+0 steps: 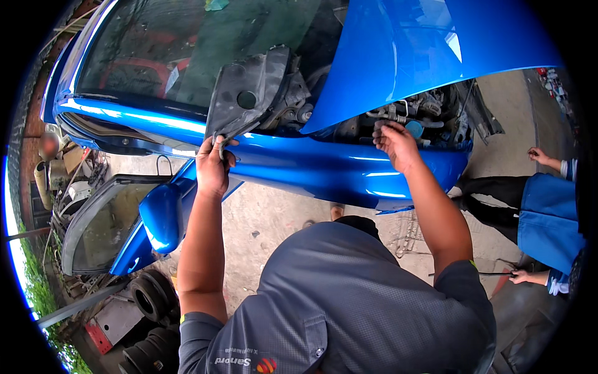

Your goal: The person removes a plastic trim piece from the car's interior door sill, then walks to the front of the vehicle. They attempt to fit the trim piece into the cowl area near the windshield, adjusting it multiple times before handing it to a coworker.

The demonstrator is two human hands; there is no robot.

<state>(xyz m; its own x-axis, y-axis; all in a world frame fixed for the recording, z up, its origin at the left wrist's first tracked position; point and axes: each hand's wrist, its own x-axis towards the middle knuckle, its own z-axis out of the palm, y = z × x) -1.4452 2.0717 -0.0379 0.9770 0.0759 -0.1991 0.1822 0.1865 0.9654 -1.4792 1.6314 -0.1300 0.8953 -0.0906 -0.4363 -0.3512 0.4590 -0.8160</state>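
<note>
My left hand point(215, 163) is closed on the lower corner of a black plastic cowl panel point(243, 93) with a round hole in it. The panel is tilted up at the base of the windshield point(187, 56), above the blue fender point(299, 159). My right hand point(397, 146) is raised beside the engine bay point(430, 109), below the edge of the lifted blue hood point(398, 50). Its fingers are curled together near a dark bit at the tips. Whatever they hold is too small to name.
The front door point(118, 224) stands swung out on the left, with its blue mirror point(161, 217) close to my left forearm. Stacked tires point(152, 296) lie at lower left. On the right, another person in a blue apron point(548, 215) holds a thin dark rod point(492, 273).
</note>
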